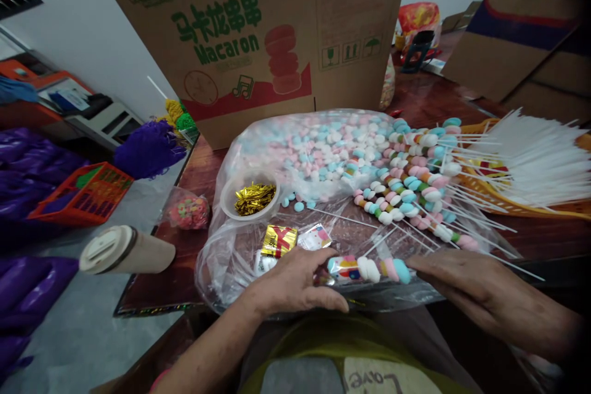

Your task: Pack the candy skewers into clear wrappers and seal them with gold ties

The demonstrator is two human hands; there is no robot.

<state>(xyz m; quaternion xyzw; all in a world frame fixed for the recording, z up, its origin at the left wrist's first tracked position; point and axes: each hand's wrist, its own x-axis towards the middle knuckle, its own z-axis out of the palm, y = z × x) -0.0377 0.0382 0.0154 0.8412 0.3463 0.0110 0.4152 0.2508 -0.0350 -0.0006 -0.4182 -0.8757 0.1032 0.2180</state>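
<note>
Plastic (pixel 233 268) below, holds skewer (pixel 368 269) by wrapped end in left hand (pixel 295 278); touches blue end with right hand (pixel 478 280), grip there unclear. Has skewer pile (pixel 409 197) just beyond, bare table (pixel 159 288) toward left edge.

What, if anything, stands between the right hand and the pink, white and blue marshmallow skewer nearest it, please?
Nothing visible: the right hand is at the right end of the skewer, the left hand at the other.
</note>
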